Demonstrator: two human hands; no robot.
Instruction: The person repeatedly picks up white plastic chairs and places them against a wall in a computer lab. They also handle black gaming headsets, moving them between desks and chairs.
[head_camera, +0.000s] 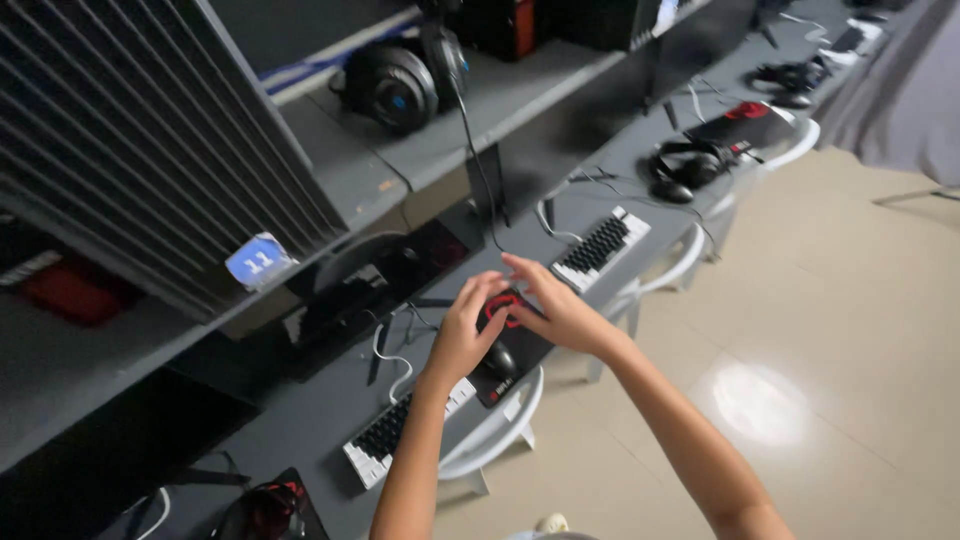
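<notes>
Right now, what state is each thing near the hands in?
Left hand: open, fingers spread over the mouse pad.
Right hand: open, above the pad.
Black mouse pad with red emblem: flat on the desk edge.
Black computer mouse: resting on the pad, not held.
White keyboard with black keys: flat, untouched.
Black headphones: resting on the shelf.

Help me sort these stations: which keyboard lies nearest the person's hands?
The near keyboard, partly under the left hand's wrist, beside the black mouse. The other keyboard lies farther along the desk.
</notes>
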